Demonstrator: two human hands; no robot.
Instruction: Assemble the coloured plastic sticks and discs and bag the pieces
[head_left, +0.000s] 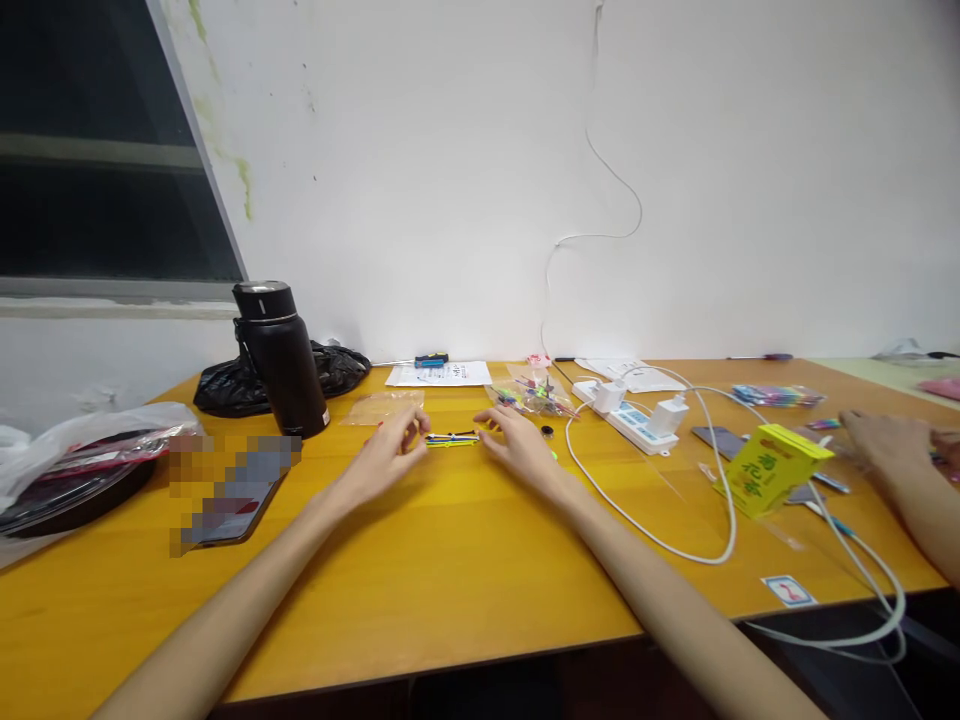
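Observation:
On the yellow table lies a small bundle of thin coloured strips (452, 440), blue, yellow and dark, too small to name surely. My left hand (394, 442) is at the bundle's left end, fingers loosely curled and thumb apart from them. At the right end is my right hand (517, 445), its fingers bent and spread toward the strips. Both hands appear empty; whether the fingertips touch the strips is hard to tell. A clear plastic bag of small coloured parts (534, 392) lies behind my right hand, and a small black ring (547, 432) lies beside it.
A black bottle (283, 360) and a phone (244, 500) stand and lie left. To the right are a white power strip (634, 425) with looping cables, a yellow box (776, 470) and another person's hand (889, 450). A screwdriver (431, 360) lies near the wall.

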